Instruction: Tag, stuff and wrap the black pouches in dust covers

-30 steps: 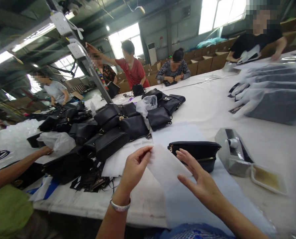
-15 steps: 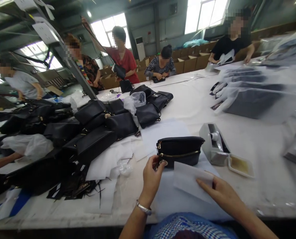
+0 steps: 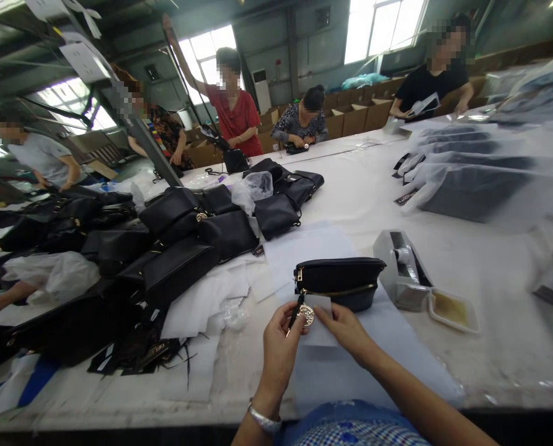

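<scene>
A small black zip bag [image 3: 339,274] stands on white paper in front of me, its gold zip across the front. My left hand [image 3: 282,331] is closed on a round gold openwork charm [image 3: 307,316] that hangs with a black tassel from the bag's left end. With my right hand [image 3: 348,328] I pinch a small piece of white paper [image 3: 322,335], which lies behind and below the charm. Both hands are close together at the bag's lower left corner.
A tape dispenser [image 3: 403,272] and a shallow dish [image 3: 454,311] stand right of the bag. Black bags [image 3: 178,266] are heaped at left, with black tags [image 3: 137,350] below them. Wrapped bags [image 3: 467,186] stand at right. Several people work around the table; one person's hand [image 3: 13,299] reaches in at far left.
My right hand has moved left with the paper and brought it to the charm. My left hand has drawn the charm slightly down, away from the bag's front.
</scene>
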A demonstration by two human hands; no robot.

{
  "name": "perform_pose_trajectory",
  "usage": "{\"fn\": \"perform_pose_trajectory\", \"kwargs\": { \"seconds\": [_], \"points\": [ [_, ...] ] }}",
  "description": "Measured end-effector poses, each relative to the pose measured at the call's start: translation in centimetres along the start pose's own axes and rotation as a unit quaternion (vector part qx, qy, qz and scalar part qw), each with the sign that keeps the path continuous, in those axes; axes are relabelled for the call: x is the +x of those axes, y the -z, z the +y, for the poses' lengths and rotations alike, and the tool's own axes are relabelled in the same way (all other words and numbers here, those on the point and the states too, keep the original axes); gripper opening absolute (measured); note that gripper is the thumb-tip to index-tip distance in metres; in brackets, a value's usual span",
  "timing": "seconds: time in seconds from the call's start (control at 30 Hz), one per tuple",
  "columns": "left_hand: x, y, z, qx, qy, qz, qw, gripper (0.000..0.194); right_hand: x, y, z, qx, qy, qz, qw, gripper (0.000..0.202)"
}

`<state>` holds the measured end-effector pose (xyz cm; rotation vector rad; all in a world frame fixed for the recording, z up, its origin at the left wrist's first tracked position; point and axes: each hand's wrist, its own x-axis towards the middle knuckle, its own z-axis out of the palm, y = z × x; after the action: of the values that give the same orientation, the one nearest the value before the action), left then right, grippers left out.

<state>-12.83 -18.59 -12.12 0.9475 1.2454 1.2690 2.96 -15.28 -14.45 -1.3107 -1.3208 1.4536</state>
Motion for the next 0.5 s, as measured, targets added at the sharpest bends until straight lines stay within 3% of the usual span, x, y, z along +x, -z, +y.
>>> {"fn": "perform_pose_trajectory", "kwargs": {
  "seconds": [0.13, 0.3, 0.37, 0.43, 0.5],
  "points": [
    [-0.3, -0.1, -0.7, 0.052, -0.018, 0.023, 0.998, 0.037, 0.2, -2.2, -0.3, 0.129, -0.039, 0.005, 0.991, 0.051],
    [0.0, 1.2, -0.7, 0.236, -0.143, 0.046, 0.960, 0.021, 0.0, -2.8, -0.1, 0.147, -0.036, 0.054, 0.987, 0.044],
    [0.8, 2.1, -0.5, 0.256, -0.171, 0.090, 0.947, 0.020, 0.0, -2.9, 0.1, 0.163, -0.055, 0.062, 0.983, 0.046],
    [1.8, 2.9, -0.2, 0.219, -0.144, 0.150, 0.953, 0.030, 0.0, -3.1, 0.4, 0.181, -0.074, 0.061, 0.979, 0.048],
    [2.5, 3.3, 0.0, 0.112, -0.044, 0.133, 0.984, 0.050, 0.0, -3.3, 0.7, 0.183, -0.079, 0.064, 0.978, 0.048]
  ]
}}
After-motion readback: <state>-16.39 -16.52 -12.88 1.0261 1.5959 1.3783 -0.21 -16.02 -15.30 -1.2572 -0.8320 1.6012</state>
